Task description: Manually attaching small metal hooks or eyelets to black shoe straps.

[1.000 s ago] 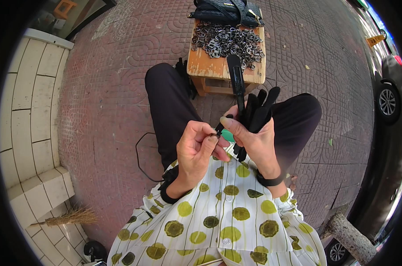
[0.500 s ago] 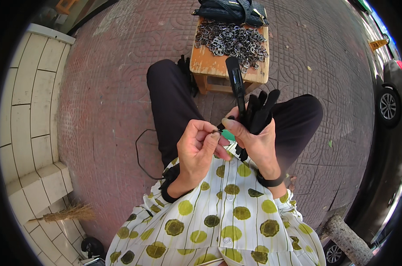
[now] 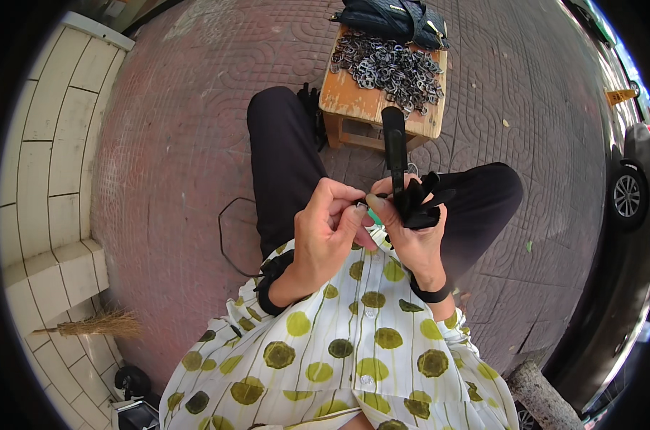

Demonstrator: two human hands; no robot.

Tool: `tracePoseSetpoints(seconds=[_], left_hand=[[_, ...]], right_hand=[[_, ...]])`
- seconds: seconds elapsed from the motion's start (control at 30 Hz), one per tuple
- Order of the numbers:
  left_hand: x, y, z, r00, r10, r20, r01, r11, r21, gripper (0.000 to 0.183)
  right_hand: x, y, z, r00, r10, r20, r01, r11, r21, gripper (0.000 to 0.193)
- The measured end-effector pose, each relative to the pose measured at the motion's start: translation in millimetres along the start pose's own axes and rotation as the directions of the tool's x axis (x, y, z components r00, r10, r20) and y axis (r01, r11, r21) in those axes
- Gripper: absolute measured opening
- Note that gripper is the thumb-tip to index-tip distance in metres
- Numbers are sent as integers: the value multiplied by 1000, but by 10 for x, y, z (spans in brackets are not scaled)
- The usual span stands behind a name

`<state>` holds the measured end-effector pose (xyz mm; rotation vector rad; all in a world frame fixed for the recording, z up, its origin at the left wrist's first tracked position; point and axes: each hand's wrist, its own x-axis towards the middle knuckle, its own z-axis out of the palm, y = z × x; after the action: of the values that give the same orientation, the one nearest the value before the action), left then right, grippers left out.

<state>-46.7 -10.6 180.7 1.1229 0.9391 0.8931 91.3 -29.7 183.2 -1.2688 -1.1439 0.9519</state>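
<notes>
In front of my shirt, my left hand (image 3: 327,221) pinches a small metal buckle (image 3: 362,203) between thumb and fingertips. My right hand (image 3: 413,240) is closed round a bundle of black straps (image 3: 415,204). One longer strap (image 3: 394,140) stands up out of that bundle toward the stool. The right thumb presses a dark strap end close against the buckle; whether it passes through cannot be made out. Something small and green (image 3: 373,216) shows between the hands, mostly hidden. A heap of metal buckles (image 3: 389,68) lies on the wooden stool (image 3: 346,102) ahead.
A black quilted bag (image 3: 389,20) rests at the stool's far edge. My knees flank the work, over patterned paving (image 3: 174,179). On the left are a tiled wall (image 3: 49,158) and a straw broom (image 3: 99,325). A parked car (image 3: 633,236) stands at the right, near a stone post (image 3: 543,398).
My hands have drawn closer together, and the right thumb now meets the left fingertips at the buckle. The strap bundle has tipped and sits lower. The whole view has shifted slightly.
</notes>
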Motion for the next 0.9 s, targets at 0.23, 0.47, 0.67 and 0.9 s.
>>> tracePoseSetpoints(seconds=[0.23, 0.47, 0.67, 0.9], left_hand=[[150, -122, -35, 911, 405, -71, -332, 826, 455, 14], [141, -169, -52, 927, 374, -36, -335, 866, 371, 23], [147, -199, -76, 944, 312, -110, -287, 937, 199, 24], [143, -205, -99, 893, 443, -86, -387, 850, 356, 22]], right_hand=[[-13, -67, 85, 966, 236, -102, -215, 959, 184, 13], [69, -90, -8, 925, 373, -72, -326, 877, 352, 10], [80, -117, 22, 928, 370, -49, -340, 891, 301, 10], [104, -100, -49, 918, 389, 77, -392, 857, 334, 8]])
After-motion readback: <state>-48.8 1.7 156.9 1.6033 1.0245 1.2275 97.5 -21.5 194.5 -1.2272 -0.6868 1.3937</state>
